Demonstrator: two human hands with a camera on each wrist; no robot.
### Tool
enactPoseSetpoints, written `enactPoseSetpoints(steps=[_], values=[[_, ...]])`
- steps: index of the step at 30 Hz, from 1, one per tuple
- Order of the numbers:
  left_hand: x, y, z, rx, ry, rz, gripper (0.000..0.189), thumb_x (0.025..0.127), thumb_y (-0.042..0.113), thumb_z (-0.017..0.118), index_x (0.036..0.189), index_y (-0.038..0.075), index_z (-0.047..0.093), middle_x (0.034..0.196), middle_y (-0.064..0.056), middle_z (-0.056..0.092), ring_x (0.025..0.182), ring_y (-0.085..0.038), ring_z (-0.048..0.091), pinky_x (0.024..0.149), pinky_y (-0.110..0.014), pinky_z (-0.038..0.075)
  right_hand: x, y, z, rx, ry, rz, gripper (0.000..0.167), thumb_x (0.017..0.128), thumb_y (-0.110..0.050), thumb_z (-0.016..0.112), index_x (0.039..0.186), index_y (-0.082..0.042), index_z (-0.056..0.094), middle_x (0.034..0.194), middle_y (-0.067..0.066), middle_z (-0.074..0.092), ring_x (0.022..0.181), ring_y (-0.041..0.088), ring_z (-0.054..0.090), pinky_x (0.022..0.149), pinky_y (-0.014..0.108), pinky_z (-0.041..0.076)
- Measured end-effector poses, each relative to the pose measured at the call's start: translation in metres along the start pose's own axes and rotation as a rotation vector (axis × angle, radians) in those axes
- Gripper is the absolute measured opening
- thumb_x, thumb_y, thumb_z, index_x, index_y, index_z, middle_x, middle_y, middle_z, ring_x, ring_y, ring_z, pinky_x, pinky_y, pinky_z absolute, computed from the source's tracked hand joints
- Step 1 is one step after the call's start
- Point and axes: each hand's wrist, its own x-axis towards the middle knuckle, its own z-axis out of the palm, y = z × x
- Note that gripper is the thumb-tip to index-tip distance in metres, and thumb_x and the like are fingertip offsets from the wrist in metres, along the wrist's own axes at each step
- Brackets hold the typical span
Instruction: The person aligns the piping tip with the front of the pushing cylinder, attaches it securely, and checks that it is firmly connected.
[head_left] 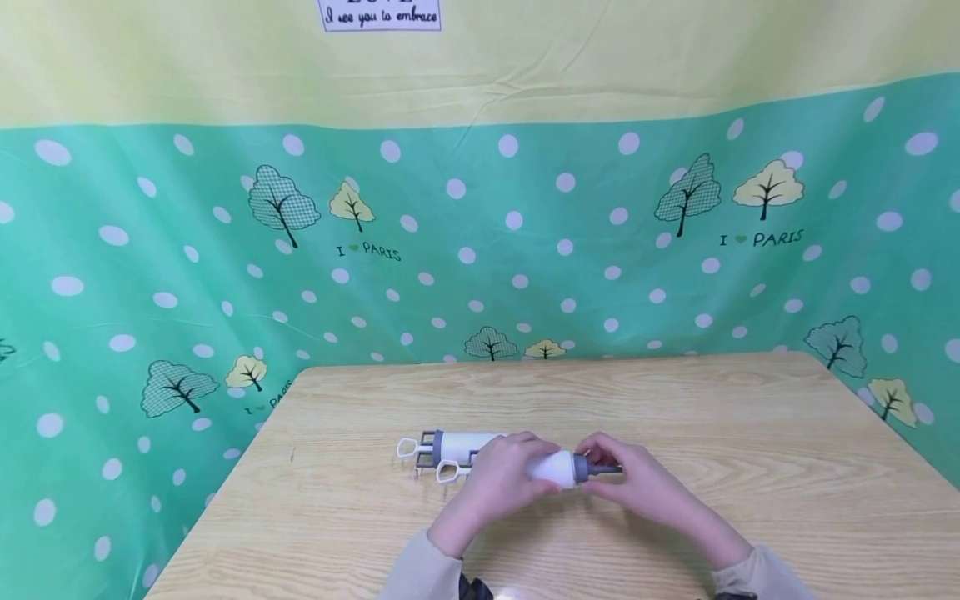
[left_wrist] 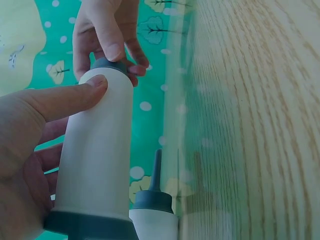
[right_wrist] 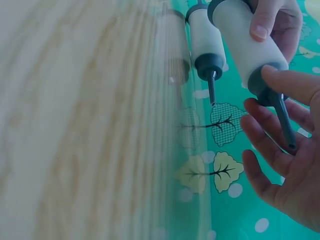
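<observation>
A white icing-gun-like syringe with grey end caps is gripped round its barrel by my left hand. At its right end my right hand pinches the grey nozzle cap, thumb on one side and fingers on the other. The long thin nozzle points away over the right palm. From the held syringe's left end sticks a white looped plunger handle. A second syringe of the same kind lies just behind, partly hidden by the left hand.
Beneath both syringes is a light wood-grain table. A green cloth with white dots and printed trees hangs behind and to the sides of it. The second syringe's nozzle points right, close to the held one.
</observation>
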Motion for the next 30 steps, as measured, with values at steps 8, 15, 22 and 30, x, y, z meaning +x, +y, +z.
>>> enactPoseSetpoints(steps=[8, 15, 22, 30], values=[[-0.0006, -0.0002, -0.0007, -0.025, -0.001, 0.002, 0.045, 0.067, 0.04, 0.077, 0.107, 0.024, 0.066, 0.098, 0.008, 0.066, 0.083, -0.006, 0.06, 0.074, -0.022, 0.045, -0.0017, -0.0026, -0.0032, -0.005, -0.033, 0.034, 0.03, 0.086, -0.041, 0.057, 0.105, -0.018, 0.059, 0.098, -0.01, 0.064, 0.092, 0.011, 0.061, 0.08, 0.033, 0.05], [-0.0007, 0.0005, -0.0017, -0.038, 0.002, 0.017, 0.044, 0.067, 0.039, 0.077, 0.107, 0.023, 0.066, 0.097, 0.008, 0.066, 0.083, -0.006, 0.06, 0.073, -0.021, 0.045, -0.0014, -0.0033, -0.0037, -0.062, -0.034, 0.051, 0.032, 0.087, -0.044, 0.055, 0.105, -0.019, 0.06, 0.097, -0.01, 0.064, 0.091, 0.01, 0.06, 0.077, 0.03, 0.05], [-0.0012, 0.0007, -0.0009, -0.041, -0.004, 0.017, 0.045, 0.067, 0.04, 0.077, 0.107, 0.022, 0.066, 0.096, 0.007, 0.066, 0.082, -0.006, 0.06, 0.072, -0.02, 0.045, -0.001, -0.0018, 0.0002, -0.087, 0.042, -0.032, 0.042, 0.074, -0.03, 0.073, 0.11, -0.02, 0.055, 0.102, -0.015, 0.059, 0.094, 0.009, 0.055, 0.081, 0.037, 0.048], [-0.0012, 0.0006, -0.0004, -0.044, 0.007, 0.028, 0.044, 0.067, 0.04, 0.077, 0.106, 0.022, 0.067, 0.096, 0.007, 0.066, 0.081, -0.005, 0.06, 0.07, -0.02, 0.045, -0.0008, -0.0033, -0.0003, -0.057, 0.063, -0.058, 0.027, 0.079, -0.034, 0.068, 0.101, -0.024, 0.055, 0.097, -0.016, 0.058, 0.091, 0.007, 0.054, 0.077, 0.035, 0.049]])
